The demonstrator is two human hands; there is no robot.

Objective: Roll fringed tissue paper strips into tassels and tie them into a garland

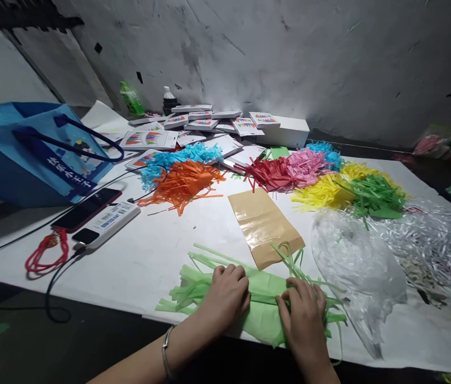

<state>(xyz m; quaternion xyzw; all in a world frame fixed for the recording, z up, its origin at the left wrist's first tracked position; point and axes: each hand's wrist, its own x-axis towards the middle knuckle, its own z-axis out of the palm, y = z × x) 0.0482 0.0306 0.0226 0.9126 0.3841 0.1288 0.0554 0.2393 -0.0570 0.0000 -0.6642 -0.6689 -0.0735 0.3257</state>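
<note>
A light green sheet of tissue paper (263, 314) with fringed strips at both ends lies at the table's front edge, its lower part over the edge. A narrow fold or roll runs across its middle. My left hand (229, 293), a metal bangle on its wrist, presses on the left part of that fold with curled fingers. On the right part, my right hand (304, 309) grips the paper between thumb and bent fingers. Loose green strips stick up beside the right hand. Just beyond the tissue lies a flat brown paper piece (263, 224) with a glossy surface.
Fringed bundles in orange (185, 184), red (269, 170), pink (307, 165) and yellow (325, 192) lie farther back. Printed packets (149, 140) are piled by the wall. A blue bag (21, 154), a phone (89, 207) and a white power bank (109, 224) with cables sit left; clear plastic (357, 261) lies right.
</note>
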